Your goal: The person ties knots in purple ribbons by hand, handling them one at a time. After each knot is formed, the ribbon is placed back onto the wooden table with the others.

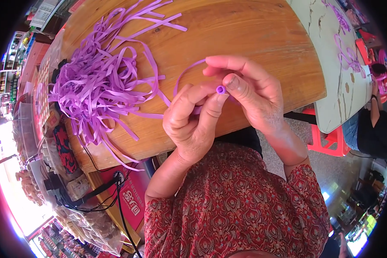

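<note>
As both hands (pixel 219 101) pinch, tight purple ribbon coil (pixel 220 89)

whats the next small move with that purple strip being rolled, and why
Probably another small turn of the tight purple paper coil, pinched between the left hand and right hand. A loose tail of the thin purple paper strip arcs over the round wooden table, unrolled.

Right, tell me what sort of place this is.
Probably a small shop or market stall used for craft work. Packaged goods crowd the shelves on the left, a heap of purple strips lies on a wooden table, and red plastic stools stand nearby.
</note>
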Demonstrator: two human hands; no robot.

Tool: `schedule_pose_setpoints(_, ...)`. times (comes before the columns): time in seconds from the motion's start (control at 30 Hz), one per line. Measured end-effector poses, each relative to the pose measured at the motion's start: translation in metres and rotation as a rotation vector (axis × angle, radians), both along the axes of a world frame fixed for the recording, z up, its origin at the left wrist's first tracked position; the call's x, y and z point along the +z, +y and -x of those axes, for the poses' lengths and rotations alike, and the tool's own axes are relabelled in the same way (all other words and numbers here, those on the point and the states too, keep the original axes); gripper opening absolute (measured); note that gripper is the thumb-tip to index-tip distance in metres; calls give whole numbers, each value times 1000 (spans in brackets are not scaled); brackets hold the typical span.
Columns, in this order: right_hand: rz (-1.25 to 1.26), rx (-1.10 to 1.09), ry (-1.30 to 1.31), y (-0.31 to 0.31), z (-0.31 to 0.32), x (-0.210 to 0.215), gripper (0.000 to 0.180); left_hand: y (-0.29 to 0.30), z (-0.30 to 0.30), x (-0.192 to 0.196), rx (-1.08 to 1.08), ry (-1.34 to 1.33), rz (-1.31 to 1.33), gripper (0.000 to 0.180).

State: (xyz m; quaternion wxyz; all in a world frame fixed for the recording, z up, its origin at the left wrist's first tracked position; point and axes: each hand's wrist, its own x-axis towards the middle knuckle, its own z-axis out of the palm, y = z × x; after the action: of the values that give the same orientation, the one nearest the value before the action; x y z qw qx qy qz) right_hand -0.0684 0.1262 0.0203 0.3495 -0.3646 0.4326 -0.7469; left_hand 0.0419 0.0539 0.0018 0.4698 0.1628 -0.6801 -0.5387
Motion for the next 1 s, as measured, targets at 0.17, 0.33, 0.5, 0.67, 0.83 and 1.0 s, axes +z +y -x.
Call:
schedule_pose_setpoints(0.17,-88,-3,136,0,-2,6,28,5,4,-1,-138,173,-369,19)
schedule_pose_setpoints(0.33,-91,-40,291,-1,-1,0,28,2,1,-3,-146,179,-309,19)
schedule_pose_setpoints(0.5,-118,-124,407,1,-2,-2,28,1,-3,-6,-166,137,-373,15)
schedule_pose_setpoints(0.67,-73,-12,379,5,1,-2,33,4,-4,1,-242,249,-641,14)
schedule_pose_setpoints(0.83,8,17,389,2,2,-10,39,10,-2,4,-240,320,-800,12)
schedule_pose_setpoints(1.0,55,92,316,3,-3,-12,39,12,-6,2,-232,333,-835,11)
